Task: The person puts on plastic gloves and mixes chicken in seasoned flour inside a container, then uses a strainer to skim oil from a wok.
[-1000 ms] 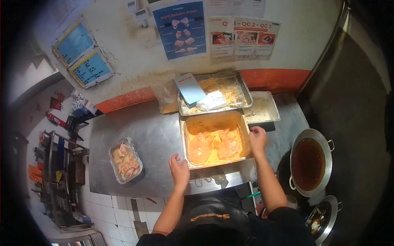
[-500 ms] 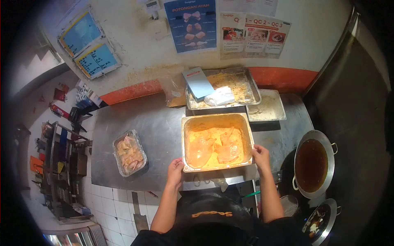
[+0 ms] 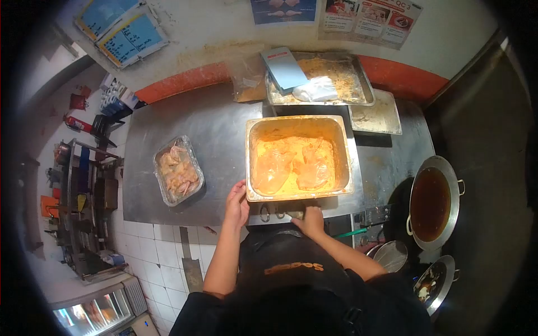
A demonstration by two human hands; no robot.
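A deep metal pan [image 3: 253, 162] stands near the counter's front edge, with flat orange-coated pieces of raw meat [image 3: 273, 172] lying on yellowish powder inside. My left hand [image 3: 237, 205] holds the pan's front left corner, its fingers against the side. Below the pan's front rim, my right hand [image 3: 310, 222] is closed at the counter edge, around a light-coloured end of something I cannot make out. Two dark rings [image 3: 272, 211], like scissor handles, lie just left of it. Farther left sits a clear plastic tub [image 3: 200, 187] of raw chicken pieces [image 3: 179, 168].
Behind the pan, a shallow tray [image 3: 367, 99] carries a blue-grey box [image 3: 284, 70] and a white crumpled bag [image 3: 315, 88]. A pale container [image 3: 381, 115] stands beside it. At right are a wok of dark liquid [image 3: 430, 201], a second wok [image 3: 434, 288] and a strainer [image 3: 391, 256].
My right hand has let go of the pan's right side and moved left and down to the counter edge. My left hand stays at the pan's corner. The view has tilted down.
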